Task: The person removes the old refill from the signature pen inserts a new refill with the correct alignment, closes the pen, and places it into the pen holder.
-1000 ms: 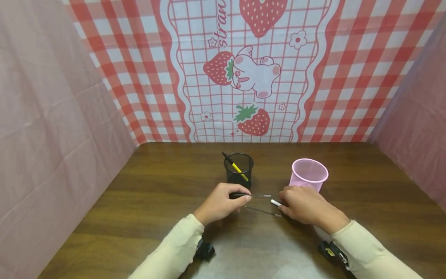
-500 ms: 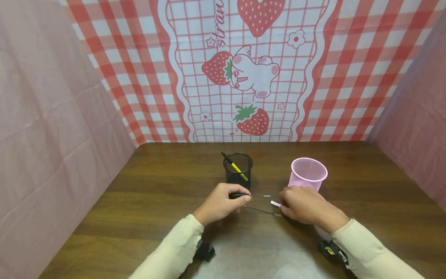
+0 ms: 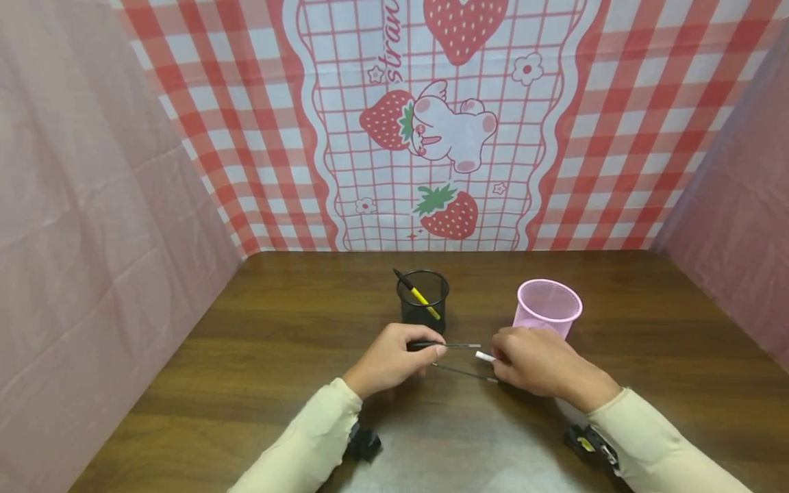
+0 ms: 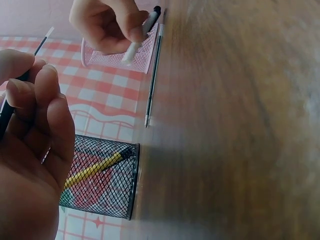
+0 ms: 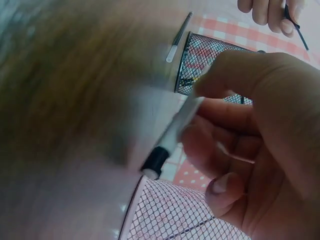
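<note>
A: Head view, what's just changed?
B: The right hand [image 3: 542, 363] has edged left, carrying the white tube [image 3: 485, 357] nearer the slim tip of the black stick [image 3: 422, 345]; a narrower gap, I'd judge, but the pieces remain unjoined.
A: And against the earlier frame?
B: The tube's end sat lower and further right then; the left hand [image 3: 394, 356] has barely stirred, and the thin rod [image 3: 462, 372] lies as it did on the bench [image 3: 246, 383], in front of the black mesh cup [image 3: 411, 316].
A: Over to the left wrist!
B: Left fingers pinched on the black stick, tip angled up; beyond, the right fingers clamp the tube before the pink mesh cup [image 4: 95, 57].
A: Right wrist?
B: Finger and thumb grip the tube, its black end [image 5: 155, 161] outward; the bench is blurred there, so whether they touch I can't tell.
</note>
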Available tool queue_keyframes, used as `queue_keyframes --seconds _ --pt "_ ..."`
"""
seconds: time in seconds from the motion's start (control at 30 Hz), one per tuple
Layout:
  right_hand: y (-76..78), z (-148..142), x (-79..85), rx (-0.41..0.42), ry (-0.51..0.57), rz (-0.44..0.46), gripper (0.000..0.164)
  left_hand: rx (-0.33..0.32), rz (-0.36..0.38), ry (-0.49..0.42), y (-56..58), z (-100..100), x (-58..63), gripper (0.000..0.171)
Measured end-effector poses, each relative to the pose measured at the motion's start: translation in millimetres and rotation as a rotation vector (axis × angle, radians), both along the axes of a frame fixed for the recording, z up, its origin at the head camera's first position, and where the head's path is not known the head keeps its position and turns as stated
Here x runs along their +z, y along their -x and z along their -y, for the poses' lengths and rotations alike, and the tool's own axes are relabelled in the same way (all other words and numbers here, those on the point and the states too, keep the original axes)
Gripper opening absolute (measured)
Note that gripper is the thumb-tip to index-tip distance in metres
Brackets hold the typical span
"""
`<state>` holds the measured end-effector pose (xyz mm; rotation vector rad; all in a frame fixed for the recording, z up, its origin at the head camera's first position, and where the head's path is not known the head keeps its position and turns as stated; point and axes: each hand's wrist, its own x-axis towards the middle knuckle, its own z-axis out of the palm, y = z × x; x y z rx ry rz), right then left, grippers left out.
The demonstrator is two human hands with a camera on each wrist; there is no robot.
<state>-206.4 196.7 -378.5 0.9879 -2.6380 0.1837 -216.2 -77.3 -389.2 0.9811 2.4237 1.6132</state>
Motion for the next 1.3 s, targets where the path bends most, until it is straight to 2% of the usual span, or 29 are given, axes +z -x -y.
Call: queue_keyframes --seconds 0.3,0.47,0.63,0.9,1.13,1.3 --pt "1.7 -2 4.3 0.026 0.088 -0.013 0.021 0.000 -0.013 -0.002 0.8 0 0.6 0.021" --pt "1.8 -2 7.9 0.035 0.133 -0.037 0.021 0.027 0.000 -0.012 1.0 1 0.6 0.014" --pt "1.7 0 10.0 0.039 0.145 -0.062 0.022 0.055 -0.003 0.001 1.0 2 1.1 0.012" --pt "-0.2 1 12.2 0.035 0.146 -0.081 0.024 0.064 -0.010 0.015 1.0 3 3.4 0.011" --pt "-2.0 1 13.9 0.048 0.157 -0.096 0.024 0.081 -0.015 0.019 -8.6 1 16.2 0.010" --pt "-2.8 1 15.9 0.056 0.156 -0.092 0.024 0.084 -0.020 0.032 0.1 3 4.7 0.010"
